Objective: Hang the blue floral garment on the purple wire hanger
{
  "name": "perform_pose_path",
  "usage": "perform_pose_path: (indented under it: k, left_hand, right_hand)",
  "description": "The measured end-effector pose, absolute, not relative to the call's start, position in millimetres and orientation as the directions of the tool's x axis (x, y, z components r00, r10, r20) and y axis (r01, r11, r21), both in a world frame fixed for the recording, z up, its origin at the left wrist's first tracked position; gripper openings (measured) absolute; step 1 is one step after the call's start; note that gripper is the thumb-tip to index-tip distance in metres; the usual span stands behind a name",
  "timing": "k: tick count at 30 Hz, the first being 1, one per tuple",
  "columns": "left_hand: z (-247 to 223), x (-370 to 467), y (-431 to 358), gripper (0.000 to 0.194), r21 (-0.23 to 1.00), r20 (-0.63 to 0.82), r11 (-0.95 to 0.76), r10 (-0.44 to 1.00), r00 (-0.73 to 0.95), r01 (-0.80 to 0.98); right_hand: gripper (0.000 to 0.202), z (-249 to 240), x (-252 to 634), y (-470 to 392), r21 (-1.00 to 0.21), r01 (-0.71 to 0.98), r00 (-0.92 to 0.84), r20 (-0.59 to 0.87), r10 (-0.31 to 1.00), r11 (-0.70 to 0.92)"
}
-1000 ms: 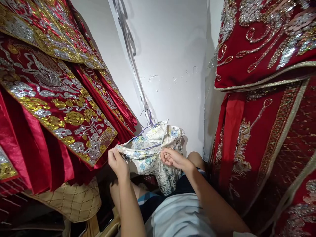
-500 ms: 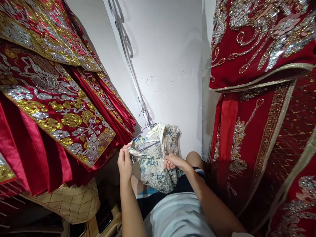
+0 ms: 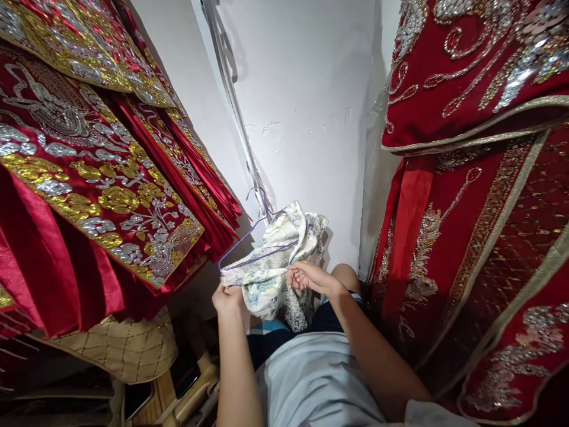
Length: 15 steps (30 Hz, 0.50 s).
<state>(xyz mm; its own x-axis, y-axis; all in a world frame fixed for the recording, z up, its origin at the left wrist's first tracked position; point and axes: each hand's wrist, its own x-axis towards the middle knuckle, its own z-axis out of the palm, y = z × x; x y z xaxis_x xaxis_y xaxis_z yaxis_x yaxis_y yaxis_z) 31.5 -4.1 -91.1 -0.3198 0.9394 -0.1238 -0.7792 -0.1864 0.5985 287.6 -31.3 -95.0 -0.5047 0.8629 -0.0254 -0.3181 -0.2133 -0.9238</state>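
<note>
A pale floral garment (image 3: pixel 267 290) hangs partly on a purple hanger (image 3: pixel 242 239) in front of my lap. The hanger's left arm and lower bar show bare, while cloth covers its right side. My left hand (image 3: pixel 228 298) is closed on the garment's edge, just under the hanger's left corner. With bent fingers, my right hand (image 3: pixel 306 277) pinches the cloth near the middle of the garment. The hanger's hook points up beside a metal rail; whether it touches the rail I cannot tell.
Red embroidered garments (image 3: pixel 133 196) hang on the left, and red beaded garments (image 3: pixel 444 237) on the right. A white wall (image 3: pixel 302 77) with a slanted metal rail (image 3: pixel 237 112) stands ahead. At lower left are a quilted tan cloth (image 3: pixel 120 350) and wooden furniture (image 3: pixel 162 391).
My left hand has lowered slightly and pulled the garment edge down, baring the hanger's left arm. My right hand has shifted a little left and up with the cloth.
</note>
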Motion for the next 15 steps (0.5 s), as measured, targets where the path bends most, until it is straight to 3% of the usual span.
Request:
perform_pose_path:
  k: [4, 9, 12, 15]
  left_hand:
    - [-112.0, 79.3, -8.7, 0.040, 0.615, -0.265, -0.109, 0.905, -0.334, -0.781]
    - [-112.2, 147.1, -28.1, 0.029, 0.585, -0.297, -0.011, 0.928, -0.226, -0.811]
    - [-95.1, 168.5, -47.8, 0.019, 0.598, -0.177, 0.000, 0.975, -0.131, -0.802]
    - [-76.7, 174.5, -69.2, 0.018, 0.715, 0.106, -0.082, 0.994, -0.007, -0.694]
  right_hand:
    - [0.022, -106.3, 293.6, -20.6, -0.794, -0.590, -0.166, -0.055, 0.985, -0.144]
    - [0.021, -120.4, 317.8, -10.3, -0.754, -0.655, 0.158, -0.076, 0.984, 0.047]
    - [0.017, -118.1, 325.6, -9.6, -0.755, -0.648, 0.237, -0.078, 0.968, 0.098]
    - [0.015, -109.6, 314.9, -13.6, -0.784, -0.616, 0.158, -0.029, 0.987, 0.075]
